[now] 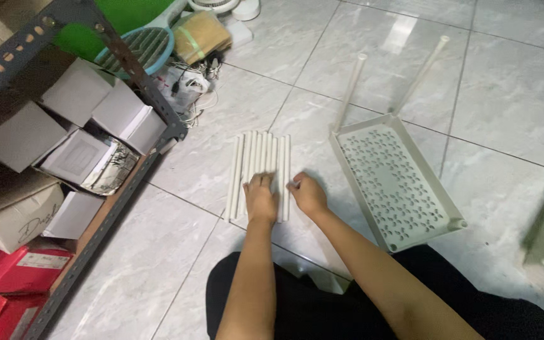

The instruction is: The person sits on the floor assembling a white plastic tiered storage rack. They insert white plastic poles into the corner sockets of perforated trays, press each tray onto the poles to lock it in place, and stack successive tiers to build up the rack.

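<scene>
Pressed left hand point(260, 196) flat, fingers spread, gripping nothing, onto white tubes point(258, 165) at frame centre. Rested right hand point(306, 194), loosely curled and empty, beside them. Best kept tubes side by side, ends level, clear of perforated tray point(393, 182).

- I see the tubes point(259, 157) under my hands as plain creamy white, laid in a row
- The shelf tray point(398, 182) is the same off-white, its face pierced with a repeating petal-like cut-out pattern
- The floor tiles point(505, 101) look pale grey with soft white marbling and thin dark grout lines
- The rack frame point(127, 60) is dark grey metal, punched with holes
- The boxes point(77, 94) on it are mostly white, with red ones point(17, 271) lower down
- The racket-shaped swatter point(140, 47) is light blue against something green
</scene>
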